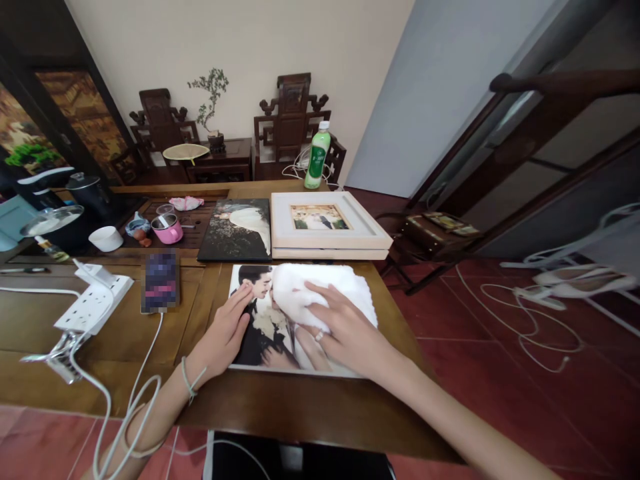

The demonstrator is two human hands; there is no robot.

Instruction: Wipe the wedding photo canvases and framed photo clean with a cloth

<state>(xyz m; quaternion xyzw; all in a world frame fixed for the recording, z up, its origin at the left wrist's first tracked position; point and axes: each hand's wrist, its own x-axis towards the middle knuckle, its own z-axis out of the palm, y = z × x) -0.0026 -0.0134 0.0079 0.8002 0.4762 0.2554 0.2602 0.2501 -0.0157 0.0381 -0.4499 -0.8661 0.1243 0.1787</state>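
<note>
A large wedding photo panel (270,333) lies flat near the table's front edge, showing a couple in a dark suit and a white dress. My left hand (227,333) rests along its left side, fingers stretched out and holding nothing. Over the panel's upper right part is a fluffy white cloth (350,293), bunched and reaching past the panel's edge. My right hand (343,327), wearing a ring, grips the cloth and presses it onto the picture. The cloth and both hands hide parts of the print.
Behind the panel lie a dark photo panel (235,230) and stacked pale frames (330,250). A green bottle (318,157) stands at the back edge. To the left are a phone (160,283), a power strip (93,300), loose cables, a pink cup (169,230) and a white bowl (105,239).
</note>
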